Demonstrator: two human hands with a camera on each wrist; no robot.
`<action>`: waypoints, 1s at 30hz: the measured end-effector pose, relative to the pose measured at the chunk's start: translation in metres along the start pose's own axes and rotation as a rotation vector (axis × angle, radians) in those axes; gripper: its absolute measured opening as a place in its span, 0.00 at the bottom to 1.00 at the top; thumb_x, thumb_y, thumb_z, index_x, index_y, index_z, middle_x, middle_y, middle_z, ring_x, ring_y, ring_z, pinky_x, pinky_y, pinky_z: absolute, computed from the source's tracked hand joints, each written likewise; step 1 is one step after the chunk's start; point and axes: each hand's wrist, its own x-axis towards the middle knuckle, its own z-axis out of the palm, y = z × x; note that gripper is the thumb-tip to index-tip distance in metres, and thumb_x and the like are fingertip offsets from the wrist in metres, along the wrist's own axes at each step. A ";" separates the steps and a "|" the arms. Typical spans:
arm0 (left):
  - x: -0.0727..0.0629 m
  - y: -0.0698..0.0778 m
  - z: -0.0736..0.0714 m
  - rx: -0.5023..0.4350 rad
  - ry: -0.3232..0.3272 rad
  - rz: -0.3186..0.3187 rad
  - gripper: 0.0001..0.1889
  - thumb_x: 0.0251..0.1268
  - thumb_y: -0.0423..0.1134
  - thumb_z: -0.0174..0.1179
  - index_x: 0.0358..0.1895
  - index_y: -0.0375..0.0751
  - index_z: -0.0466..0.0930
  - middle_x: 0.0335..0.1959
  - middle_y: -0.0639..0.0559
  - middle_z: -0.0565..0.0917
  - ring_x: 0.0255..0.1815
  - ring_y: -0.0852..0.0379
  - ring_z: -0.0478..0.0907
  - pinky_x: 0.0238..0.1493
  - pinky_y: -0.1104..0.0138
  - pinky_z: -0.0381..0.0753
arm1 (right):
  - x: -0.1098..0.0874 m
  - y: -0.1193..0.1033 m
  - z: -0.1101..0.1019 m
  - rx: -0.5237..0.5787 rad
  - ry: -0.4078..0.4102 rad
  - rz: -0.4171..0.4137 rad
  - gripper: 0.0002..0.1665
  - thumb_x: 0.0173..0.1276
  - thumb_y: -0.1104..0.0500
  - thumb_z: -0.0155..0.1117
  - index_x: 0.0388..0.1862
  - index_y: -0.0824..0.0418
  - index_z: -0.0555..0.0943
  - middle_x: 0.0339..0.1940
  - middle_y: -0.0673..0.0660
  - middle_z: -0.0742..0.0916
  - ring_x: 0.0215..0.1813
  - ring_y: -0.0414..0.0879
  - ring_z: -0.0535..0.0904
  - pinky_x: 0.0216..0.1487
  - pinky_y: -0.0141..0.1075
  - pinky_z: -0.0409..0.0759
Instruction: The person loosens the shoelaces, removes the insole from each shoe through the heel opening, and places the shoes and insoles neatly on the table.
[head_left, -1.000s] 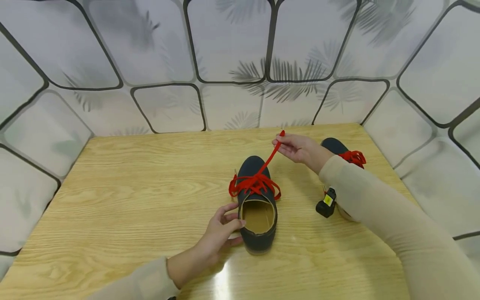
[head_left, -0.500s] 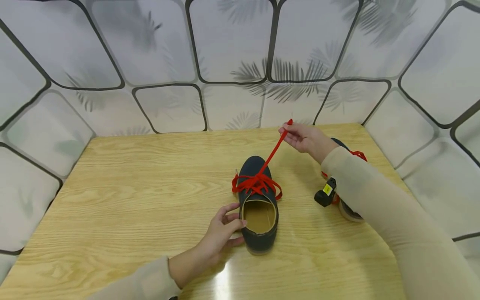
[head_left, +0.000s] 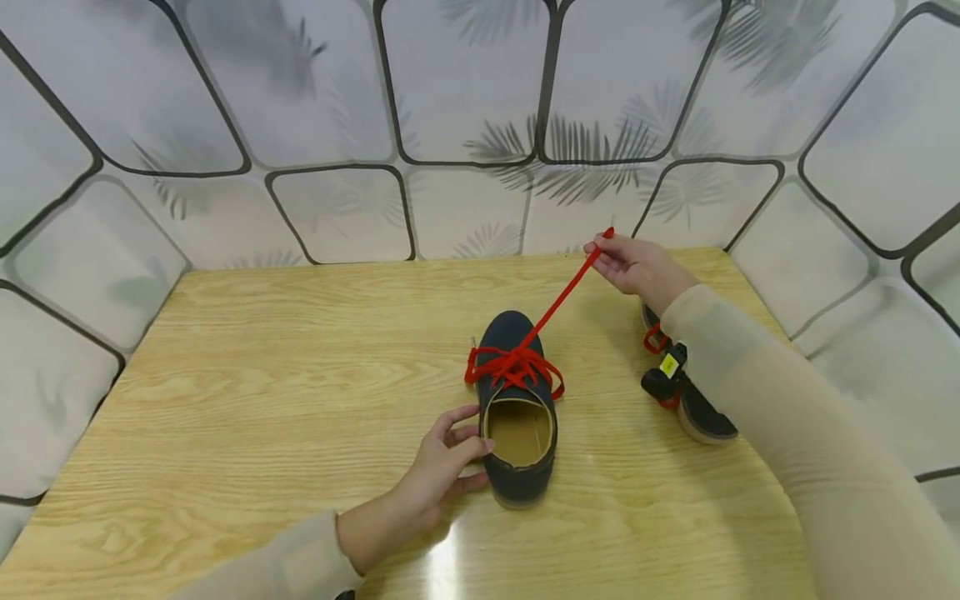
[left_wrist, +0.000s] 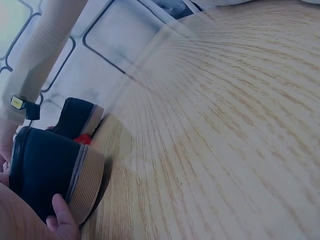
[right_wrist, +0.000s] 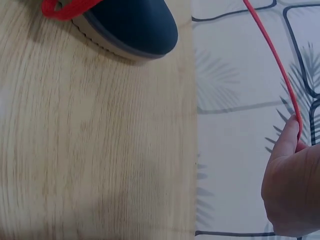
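A dark navy shoe (head_left: 517, 492) with a tan lining stands upright on the wooden table, toe pointing away from me. My left hand (head_left: 435, 471) grips its left side near the heel, the thumb at the rim of the opening and the other fingers along the outside. In the left wrist view, fingers touch the shoe's heel (left_wrist: 45, 170). Up and to the right, my right hand (head_left: 637, 267) pinches a red shoelace (head_left: 564, 293) near its tip. The lace runs taut from the crossed, looped laces (head_left: 517, 364) on the shoe. In the right wrist view the lace meets my fingertips.
A second navy shoe (head_left: 705, 417) with red laces stands to the right, partly covered by my right forearm. A small black wrist camera (head_left: 663, 379) hangs from that wrist. Patterned fabric walls (head_left: 465, 208) close off the table's back and sides.
My right hand has moved right and away from me, drawing the lace out longer and straighter. More of the second shoe's heel shows now. The left hand keeps its place on the shoe.
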 end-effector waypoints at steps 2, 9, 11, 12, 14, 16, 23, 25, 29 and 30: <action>0.000 0.000 0.000 -0.002 0.001 0.000 0.33 0.54 0.33 0.58 0.67 0.41 0.60 0.54 0.43 0.71 0.43 0.57 0.76 0.42 0.59 0.81 | 0.000 -0.003 -0.002 0.007 -0.001 0.004 0.09 0.65 0.70 0.56 0.26 0.66 0.79 0.20 0.62 0.84 0.25 0.49 0.83 0.40 0.33 0.83; 0.001 -0.001 -0.001 -0.003 0.004 -0.007 0.34 0.54 0.33 0.58 0.67 0.41 0.60 0.53 0.44 0.72 0.43 0.58 0.76 0.42 0.58 0.82 | -0.001 -0.014 -0.016 0.028 0.011 0.019 0.13 0.65 0.70 0.55 0.21 0.67 0.79 0.20 0.62 0.84 0.26 0.49 0.83 0.39 0.34 0.83; 0.000 -0.002 -0.002 -0.005 0.003 -0.008 0.34 0.54 0.33 0.58 0.67 0.41 0.60 0.53 0.44 0.72 0.43 0.58 0.76 0.43 0.58 0.82 | -0.001 -0.018 -0.020 0.040 0.018 0.019 0.13 0.65 0.70 0.56 0.21 0.67 0.79 0.19 0.63 0.84 0.26 0.49 0.83 0.39 0.34 0.83; 0.000 -0.002 -0.002 -0.007 0.002 -0.009 0.34 0.54 0.33 0.58 0.67 0.41 0.60 0.53 0.44 0.72 0.43 0.58 0.76 0.42 0.58 0.82 | -0.001 -0.020 -0.021 0.048 0.024 0.019 0.12 0.65 0.70 0.56 0.21 0.67 0.79 0.19 0.63 0.84 0.26 0.49 0.83 0.39 0.34 0.83; 0.000 -0.002 -0.002 -0.013 -0.001 -0.009 0.34 0.54 0.33 0.58 0.67 0.41 0.60 0.53 0.44 0.72 0.42 0.58 0.76 0.43 0.58 0.82 | -0.002 -0.024 -0.024 0.054 0.035 0.022 0.12 0.65 0.69 0.56 0.22 0.67 0.79 0.19 0.62 0.84 0.27 0.48 0.83 0.39 0.33 0.83; 0.000 -0.003 -0.003 -0.017 -0.007 -0.007 0.34 0.55 0.33 0.58 0.67 0.40 0.60 0.53 0.43 0.72 0.42 0.58 0.76 0.43 0.58 0.81 | -0.001 -0.029 -0.027 0.070 0.039 0.027 0.11 0.66 0.69 0.56 0.22 0.66 0.79 0.19 0.62 0.84 0.27 0.48 0.84 0.39 0.33 0.83; 0.000 -0.003 -0.005 -0.023 -0.018 -0.012 0.33 0.55 0.34 0.59 0.67 0.41 0.60 0.53 0.43 0.72 0.41 0.59 0.76 0.43 0.58 0.81 | -0.002 -0.042 -0.036 0.128 0.032 0.030 0.10 0.65 0.69 0.56 0.24 0.66 0.79 0.19 0.63 0.84 0.29 0.49 0.85 0.40 0.35 0.83; 0.000 -0.003 -0.005 -0.024 -0.018 -0.013 0.33 0.55 0.34 0.59 0.67 0.41 0.60 0.53 0.44 0.72 0.41 0.59 0.76 0.42 0.59 0.81 | -0.003 -0.046 -0.038 0.139 0.033 0.024 0.10 0.65 0.70 0.57 0.23 0.66 0.79 0.20 0.63 0.84 0.30 0.48 0.85 0.41 0.34 0.83; 0.000 -0.003 -0.005 -0.024 -0.022 -0.012 0.33 0.55 0.34 0.59 0.67 0.41 0.60 0.52 0.44 0.72 0.41 0.59 0.76 0.41 0.60 0.81 | -0.007 -0.054 -0.043 0.175 0.047 0.013 0.08 0.63 0.70 0.58 0.24 0.66 0.79 0.21 0.63 0.84 0.33 0.47 0.85 0.45 0.32 0.82; 0.000 -0.003 -0.005 -0.023 -0.024 -0.010 0.33 0.55 0.34 0.59 0.67 0.41 0.60 0.53 0.44 0.72 0.41 0.59 0.76 0.41 0.60 0.81 | -0.007 -0.057 -0.045 0.182 0.049 0.015 0.07 0.63 0.70 0.59 0.25 0.66 0.79 0.22 0.63 0.85 0.34 0.46 0.85 0.46 0.32 0.81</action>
